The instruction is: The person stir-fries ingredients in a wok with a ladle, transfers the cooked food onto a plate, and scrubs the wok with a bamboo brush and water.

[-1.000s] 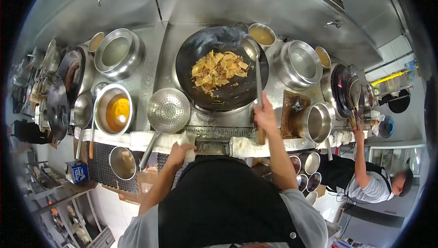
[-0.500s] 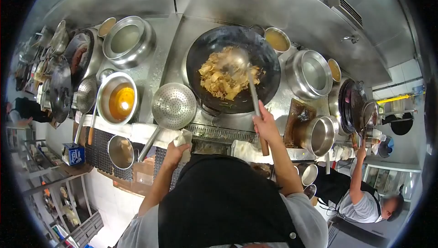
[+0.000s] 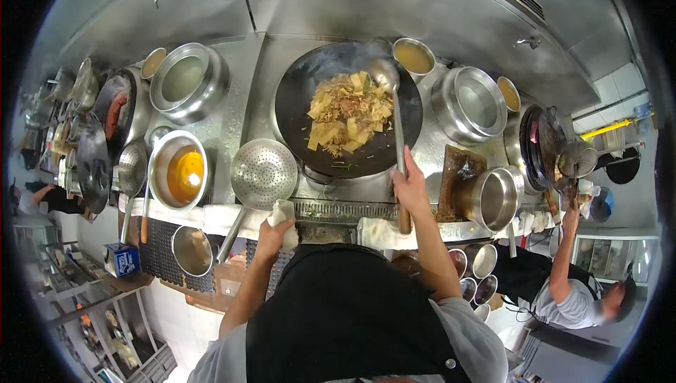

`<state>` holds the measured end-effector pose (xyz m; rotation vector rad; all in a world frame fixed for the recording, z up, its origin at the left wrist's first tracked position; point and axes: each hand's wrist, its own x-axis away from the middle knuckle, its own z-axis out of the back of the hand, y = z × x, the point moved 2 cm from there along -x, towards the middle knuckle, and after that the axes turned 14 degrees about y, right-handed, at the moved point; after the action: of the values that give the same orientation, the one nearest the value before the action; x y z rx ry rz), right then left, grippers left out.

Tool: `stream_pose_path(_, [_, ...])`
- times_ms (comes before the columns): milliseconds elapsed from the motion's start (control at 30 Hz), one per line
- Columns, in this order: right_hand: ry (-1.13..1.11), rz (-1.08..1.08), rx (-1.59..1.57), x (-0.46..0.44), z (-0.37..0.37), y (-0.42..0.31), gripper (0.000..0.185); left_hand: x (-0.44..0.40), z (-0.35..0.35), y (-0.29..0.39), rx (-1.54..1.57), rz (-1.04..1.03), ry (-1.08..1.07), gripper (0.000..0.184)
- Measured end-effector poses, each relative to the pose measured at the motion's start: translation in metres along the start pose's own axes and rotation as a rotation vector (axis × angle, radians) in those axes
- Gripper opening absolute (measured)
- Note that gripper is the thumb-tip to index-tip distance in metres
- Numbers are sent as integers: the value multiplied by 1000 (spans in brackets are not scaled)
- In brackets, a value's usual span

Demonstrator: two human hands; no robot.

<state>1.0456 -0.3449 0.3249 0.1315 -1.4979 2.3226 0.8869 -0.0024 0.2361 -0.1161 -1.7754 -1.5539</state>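
A large black wok [image 3: 299,129] holds flat pale noodle pieces with browned bits [image 3: 352,112]. My right hand [image 3: 411,184] is wrapped round the handle of a long metal ladle [image 3: 398,119], whose bowl rests at the food's upper right edge. Its wooden end sticks out below my fist. At the counter's front edge, my left hand [image 3: 274,235] grips a folded white cloth [image 3: 286,222], below the wok and beside a perforated strainer [image 3: 264,174].
Left stand a bowl of orange oil [image 3: 160,172] and a lidded-looking pot [image 3: 156,87]. To the right are another steel pot [image 3: 451,108], an empty saucepan [image 3: 496,200] and a dark tray [image 3: 461,165]. A co-worker [image 3: 567,295] reaches toward another wok at far right.
The ladle swept down through the food, then back to the wok's upper right. The noodles are spread differently. My left hand still holds the cloth. The view tilted and returned.
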Motion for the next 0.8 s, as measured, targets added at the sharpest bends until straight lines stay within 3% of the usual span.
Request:
stream_pose_path(33, [7, -3, -2, -3, -6, 9, 76, 3, -5, 6, -4, 0, -6, 19])
stream_pose_path(100, [91, 253, 164, -10, -25, 26, 79, 4, -23, 18, 116, 90, -65, 25])
stream_pose_path(133, [101, 258, 159, 1, -27, 25, 79, 1, -33, 22, 115, 80, -73, 25])
stream_pose_path(200, [-117, 320, 331, 40, -32, 35, 76, -4, -51, 23, 309, 124, -142, 35])
stream_pose_path(233, [-109, 322, 332, 49, -28, 41, 76, -9, -56, 25, 271, 93, -178, 39])
stream_pose_path(300, [-269, 350, 110, 60, -17, 53, 74, -23, -69, 23, 311, 101, -149, 37])
stream_pose_path(367, [-228, 344, 196, 49, -5, 59, 72, -55, -81, -6, 338, 87, -73, 46])
stream_pose_path(467, [-65, 502, 264, 55, 6, 53, 70, -34, -84, 40, 276, 231, -201, 57])
stream_pose_path(533, [76, 328, 131, 68, 18, 56, 70, -39, -94, 51, 247, 249, -168, 63])
stream_pose_path(600, [151, 331, 241, 85, 25, 65, 72, -60, -107, 49, 212, 198, -79, 63])
stream_pose_path(633, [210, 356, 387, 93, 26, 74, 71, -66, -118, 55, 244, 237, -128, 41])
stream_pose_path(667, [267, 381, 534, 100, 26, 85, 69, -81, -122, 49, 252, 235, -132, 41])
stream_pose_path(733, [260, 452, 567, 126, 26, 100, 70, -91, -127, 41, 272, 128, -157, 24])
stream_pose_path(800, [3, 449, 368, 166, 32, 82, 76, -59, -120, 56, 324, 181, -126, 15])
